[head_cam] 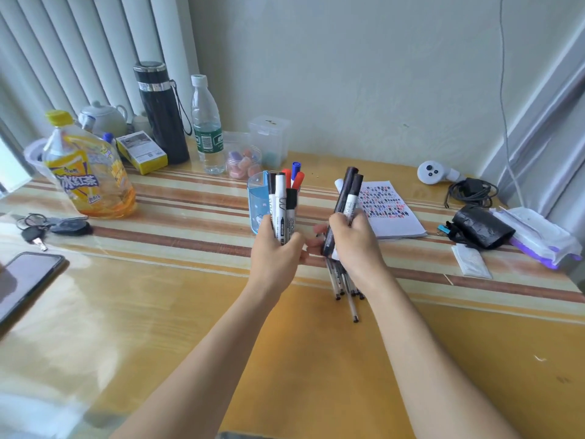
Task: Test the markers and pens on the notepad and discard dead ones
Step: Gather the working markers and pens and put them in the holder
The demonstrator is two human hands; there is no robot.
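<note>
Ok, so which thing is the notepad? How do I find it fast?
Look at the yellow striped table, then at its far right part, just behind the right hand gripping dark markers. The notepad lies flat there. It is a white paper stack, and nothing else nearby has a top page covered in rows of small black, red and blue scribbles.

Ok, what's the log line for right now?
left hand: grips marker bunch | right hand: grips pen bundle | notepad: scribbled, untouched

I'm reading only "冰红茶" on the label of the yellow bottle (85, 182); print on the markers (280, 198) and the water bottle (207, 134) is showing too blurred.
</note>
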